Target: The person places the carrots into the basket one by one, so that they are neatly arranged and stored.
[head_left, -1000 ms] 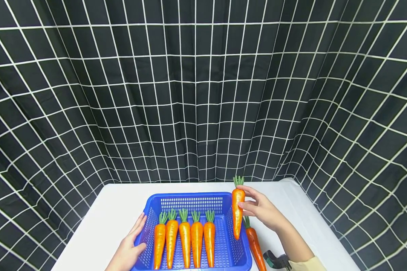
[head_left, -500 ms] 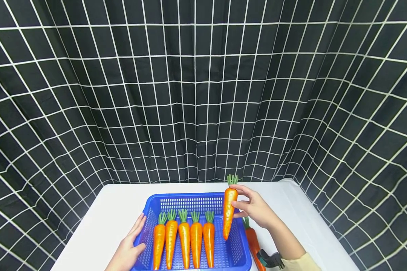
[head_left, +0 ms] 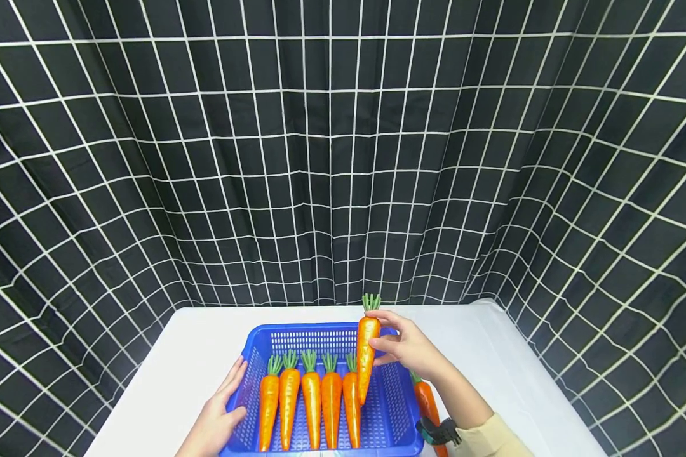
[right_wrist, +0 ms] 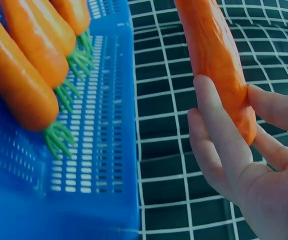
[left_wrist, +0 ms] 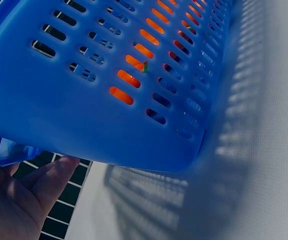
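Note:
My right hand [head_left: 408,348] grips an orange carrot [head_left: 367,358] with green stalks near its top end, thumb on one side and fingers on the other. The carrot hangs tip-down over the blue plastic basket [head_left: 314,329] and overlaps the rightmost carrot [head_left: 351,406] of the row inside. Several carrots [head_left: 311,409] lie side by side there, stalks pointing to the far side. In the right wrist view the fingers hold the carrot [right_wrist: 216,55] near its thick end. My left hand [head_left: 214,412] rests at the basket's left rim with straight fingers.
Outside the basket's right wall another carrot [head_left: 427,403] lies on the white table [head_left: 526,381], partly hidden by my right wrist's black strap [head_left: 439,433]. A black curtain [head_left: 331,190] with white grid lines surrounds the table.
My right hand has carried its carrot leftward, from above the basket's right wall to beside the row of carrots. My left hand has stayed at the left rim.

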A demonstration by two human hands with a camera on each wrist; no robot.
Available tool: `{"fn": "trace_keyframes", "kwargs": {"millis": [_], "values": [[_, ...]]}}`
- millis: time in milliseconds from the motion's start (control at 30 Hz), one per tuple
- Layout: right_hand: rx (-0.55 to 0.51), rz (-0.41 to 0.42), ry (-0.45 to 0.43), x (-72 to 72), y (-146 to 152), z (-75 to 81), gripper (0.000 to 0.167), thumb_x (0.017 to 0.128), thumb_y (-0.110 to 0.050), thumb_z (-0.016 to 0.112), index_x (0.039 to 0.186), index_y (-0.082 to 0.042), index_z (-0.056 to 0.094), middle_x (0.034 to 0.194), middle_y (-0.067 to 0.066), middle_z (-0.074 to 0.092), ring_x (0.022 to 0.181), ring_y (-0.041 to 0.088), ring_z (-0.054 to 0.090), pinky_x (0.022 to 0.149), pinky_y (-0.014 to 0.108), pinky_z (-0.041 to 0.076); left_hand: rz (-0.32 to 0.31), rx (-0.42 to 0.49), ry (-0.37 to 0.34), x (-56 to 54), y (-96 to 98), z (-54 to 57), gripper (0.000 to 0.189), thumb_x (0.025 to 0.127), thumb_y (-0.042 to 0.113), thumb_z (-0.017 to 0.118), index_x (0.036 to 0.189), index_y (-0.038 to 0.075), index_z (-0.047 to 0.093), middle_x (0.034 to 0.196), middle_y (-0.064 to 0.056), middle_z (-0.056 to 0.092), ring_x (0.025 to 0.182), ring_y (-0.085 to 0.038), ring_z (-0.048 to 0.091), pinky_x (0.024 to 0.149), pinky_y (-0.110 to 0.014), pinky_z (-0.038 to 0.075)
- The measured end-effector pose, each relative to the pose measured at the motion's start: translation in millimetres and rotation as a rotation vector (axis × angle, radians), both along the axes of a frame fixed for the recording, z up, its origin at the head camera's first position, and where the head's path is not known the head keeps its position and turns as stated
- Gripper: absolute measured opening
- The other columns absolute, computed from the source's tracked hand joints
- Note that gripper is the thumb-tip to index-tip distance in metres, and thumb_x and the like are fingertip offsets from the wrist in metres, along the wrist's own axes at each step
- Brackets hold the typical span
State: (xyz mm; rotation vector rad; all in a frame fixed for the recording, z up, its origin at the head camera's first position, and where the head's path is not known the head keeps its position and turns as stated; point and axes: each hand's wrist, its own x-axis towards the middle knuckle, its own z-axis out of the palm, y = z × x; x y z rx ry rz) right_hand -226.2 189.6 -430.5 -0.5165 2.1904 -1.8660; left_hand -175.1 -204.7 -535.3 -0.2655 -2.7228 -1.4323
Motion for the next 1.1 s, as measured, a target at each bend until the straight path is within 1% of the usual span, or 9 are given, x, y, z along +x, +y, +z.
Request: {"fn": "trace_keyframes", "kwargs": {"millis": [67, 133, 300, 433, 533, 667, 900, 1000, 1100], "values": [[0.003, 0.009, -0.008, -1.7, -5.4, -1.6, 0.056, 0.095, -0.009, 0.066, 0.147, -0.006, 0.045, 0.144, 0.032, 0.043, 0.108, 0.039, 0.070, 0.080, 0.061, 0.058, 0.000, -0.001, -0.005, 0.0, 0.0, 0.4, 0.085, 0.078, 0.003, 0.067, 0.157, 0.013, 0.038, 0.168, -0.003, 0.025, 0.153, -0.037, 0.022, 0.117, -0.031, 0.020], [0.000, 0.021, -0.019, -3.4, -10.7, -3.7, 0.055, 0.095, -0.008, 0.066, 0.147, -0.007, 0.047, 0.143, 0.031, 0.044, 0.107, 0.039, 0.070, 0.079, 0.059, 0.059, 0.000, -0.002, -0.008, -0.1, -0.2, 0.5, 0.084, 0.078, 0.003, 0.067, 0.157, 0.014, 0.038, 0.168, -0.003, 0.025, 0.153, -0.036, 0.022, 0.115, -0.024, 0.018], [-0.002, 0.051, -0.029, -7.5, -24.1, -8.8, 0.052, 0.094, -0.008, 0.067, 0.143, -0.009, 0.050, 0.141, 0.028, 0.047, 0.107, 0.036, 0.071, 0.078, 0.059, 0.059, -0.002, 0.012, 0.009, -1.2, -0.4, -1.5, 0.085, 0.078, 0.002, 0.066, 0.157, 0.014, 0.037, 0.168, -0.005, 0.026, 0.153, -0.038, 0.023, 0.110, -0.012, 0.014], [0.001, 0.068, -0.032, -9.3, -33.8, -11.8, 0.051, 0.094, -0.006, 0.067, 0.142, -0.009, 0.051, 0.141, 0.028, 0.045, 0.106, 0.035, 0.071, 0.077, 0.059, 0.059, -0.016, 0.036, 0.033, -1.5, -0.5, -3.7, 0.085, 0.077, 0.000, 0.065, 0.157, 0.011, 0.037, 0.167, -0.008, 0.026, 0.152, -0.040, 0.021, 0.101, 0.001, 0.009], [-0.003, 0.076, -0.046, -9.8, -41.2, -13.2, 0.051, 0.093, -0.004, 0.068, 0.141, -0.008, 0.051, 0.141, 0.028, 0.044, 0.104, 0.035, 0.071, 0.077, 0.059, 0.059, -0.018, 0.040, 0.038, -1.0, -0.4, -3.7, 0.084, 0.077, 0.000, 0.065, 0.156, 0.009, 0.038, 0.167, -0.009, 0.026, 0.152, -0.041, 0.021, 0.100, 0.003, 0.009], [0.002, 0.083, -0.065, -10.6, -52.3, -13.9, 0.051, 0.093, -0.004, 0.068, 0.141, -0.007, 0.052, 0.138, 0.027, 0.045, 0.103, 0.033, 0.072, 0.078, 0.060, 0.059, -0.016, 0.043, 0.025, -0.2, -0.2, -2.2, 0.085, 0.076, 0.001, 0.065, 0.157, 0.010, 0.037, 0.168, -0.008, 0.025, 0.152, -0.041, 0.021, 0.100, 0.001, 0.009], [0.044, 0.089, -0.113, -14.7, -72.4, -18.2, 0.050, 0.091, -0.001, 0.069, 0.138, -0.010, 0.056, 0.136, 0.024, 0.044, 0.095, 0.027, 0.072, 0.076, 0.055, 0.061, -0.037, 0.072, 0.031, -1.6, -0.3, -1.5, 0.085, 0.077, -0.003, 0.064, 0.157, 0.009, 0.037, 0.168, -0.009, 0.024, 0.152, -0.042, 0.019, 0.101, 0.001, 0.010], [0.061, 0.089, -0.140, -13.3, -84.3, -20.4, 0.049, 0.090, 0.003, 0.068, 0.136, -0.010, 0.057, 0.130, 0.022, 0.046, 0.093, 0.027, 0.072, 0.076, 0.057, 0.060, -0.031, 0.060, 0.036, -1.4, -0.4, -2.4, 0.085, 0.077, -0.002, 0.065, 0.157, 0.010, 0.037, 0.168, -0.007, 0.024, 0.152, -0.041, 0.020, 0.101, 0.001, 0.010], [0.082, 0.068, -0.156, -11.3, -96.3, -23.3, 0.048, 0.089, 0.005, 0.068, 0.133, -0.012, 0.060, 0.128, 0.022, 0.047, 0.087, 0.029, 0.072, 0.074, 0.056, 0.061, -0.020, 0.039, 0.030, -0.5, -0.2, -2.0, 0.085, 0.077, 0.001, 0.066, 0.157, 0.012, 0.038, 0.168, -0.005, 0.024, 0.152, -0.039, 0.022, 0.101, 0.000, 0.010]]}}
